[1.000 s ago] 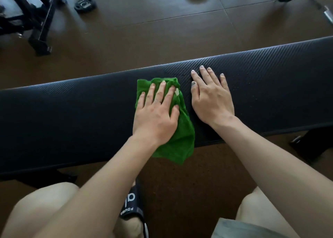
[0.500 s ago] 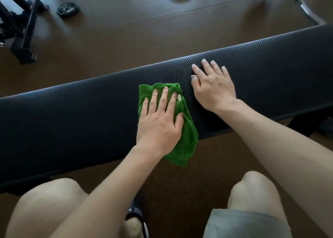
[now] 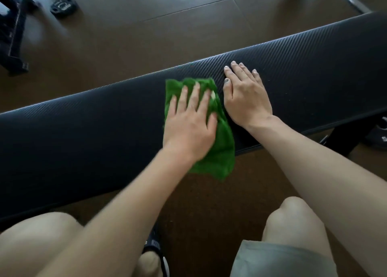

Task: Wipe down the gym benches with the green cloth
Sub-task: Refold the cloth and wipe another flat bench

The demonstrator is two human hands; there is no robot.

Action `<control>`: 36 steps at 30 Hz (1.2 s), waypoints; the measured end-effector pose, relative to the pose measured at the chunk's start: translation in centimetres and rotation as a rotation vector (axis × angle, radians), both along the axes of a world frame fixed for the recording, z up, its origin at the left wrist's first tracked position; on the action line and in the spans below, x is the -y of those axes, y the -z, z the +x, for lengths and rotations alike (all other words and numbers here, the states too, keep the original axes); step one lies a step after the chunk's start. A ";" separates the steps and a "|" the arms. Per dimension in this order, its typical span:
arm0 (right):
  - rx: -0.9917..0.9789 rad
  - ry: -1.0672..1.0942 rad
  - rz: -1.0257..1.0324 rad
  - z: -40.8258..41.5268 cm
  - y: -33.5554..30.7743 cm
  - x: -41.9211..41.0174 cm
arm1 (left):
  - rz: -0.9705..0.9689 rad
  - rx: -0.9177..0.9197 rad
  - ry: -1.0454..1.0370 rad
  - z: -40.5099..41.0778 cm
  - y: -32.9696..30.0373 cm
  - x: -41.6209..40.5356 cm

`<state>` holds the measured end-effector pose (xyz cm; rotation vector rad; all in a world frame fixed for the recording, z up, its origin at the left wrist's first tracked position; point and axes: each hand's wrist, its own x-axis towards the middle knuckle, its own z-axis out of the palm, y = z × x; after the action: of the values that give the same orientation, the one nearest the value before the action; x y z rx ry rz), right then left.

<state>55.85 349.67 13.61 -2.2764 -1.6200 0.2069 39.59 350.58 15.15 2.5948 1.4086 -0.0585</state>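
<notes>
**Mid-wipe on the bench pad**

The left hand presses the green cloth flat with straight fingers; the right hand rests flat just beside it, holding nothing. Both sit mid-surface. The long stretches either side probably remain unwiped.

A bright green terry cloth lies on a long black padded bench with a fine diagonal woven texture. The matte floor is dark brown. A round weight plate is black, and the fabric shorts are grey.
</notes>
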 end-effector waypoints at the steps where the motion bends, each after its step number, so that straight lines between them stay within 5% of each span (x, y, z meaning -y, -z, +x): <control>1: 0.001 -0.023 -0.026 0.2 -0.2 -0.1 | 0.000 -0.010 0.029 -0.7 0.0 2.2; 6: 0.139 -0.084 -0.176 4.4 -1.2 0.2 | 0.009 -0.020 0.050 -0.1 0.1 1.1; 13: 0.100 -0.013 -0.081 5.4 0.0 1.1 | 0.012 0.005 -0.044 6.4 0.6 -7.0; 19: 0.096 0.000 -0.043 5.6 0.2 1.6 | -0.021 0.006 -0.069 5.9 0.4 -2.9; 25: 0.115 0.022 -0.031 5.3 0.2 1.2 | 0.073 -0.028 0.054 3.0 0.7 4.4; 36: 0.088 0.076 -0.036 5.5 0.0 1.2 | 0.002 0.017 0.185 9.3 0.5 -4.7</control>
<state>61.39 348.47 13.65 -2.4001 -1.5809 0.1192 48.86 355.29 14.66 2.7130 1.1599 -0.0600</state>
